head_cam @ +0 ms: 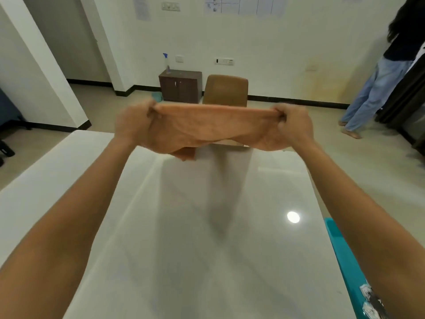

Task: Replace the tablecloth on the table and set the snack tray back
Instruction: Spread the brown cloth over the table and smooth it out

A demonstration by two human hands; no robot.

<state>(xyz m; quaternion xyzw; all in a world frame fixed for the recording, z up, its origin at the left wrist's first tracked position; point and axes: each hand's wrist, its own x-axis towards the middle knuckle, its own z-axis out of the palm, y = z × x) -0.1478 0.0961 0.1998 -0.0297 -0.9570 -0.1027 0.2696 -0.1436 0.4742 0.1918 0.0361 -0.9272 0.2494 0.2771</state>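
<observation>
The orange tablecloth is held up in the air over the far end of the worktop, stretched sideways between the two hands, so its long axis runs left to right across the worktop's length. Its top edge is pulled taut into a nearly straight line from one hand to the other. The rest hangs below in a bunched, still partly folded sag, with one fold drooping lowest just right of the left hand, close above the worktop; contact with the surface cannot be made out.

The left hand and the right hand are at about the same height and the same reach, both arms extended forward, neither nearer the cloth than the other. Each hand's fingers are curled tightly over a top corner of the cloth, pinching it closed. The hands are a little blurred, so individual finger positions are unclear.

The white worktop beneath is bare where it shows. At its near right edge, beside the right forearm, lies a teal snack tray with what look like wrapped packets at its near end, well apart from the cloth. Beyond the far end of the worktop stands a brown chair.

Likely the cloth must next be opened out and laid down along the worktop.
</observation>
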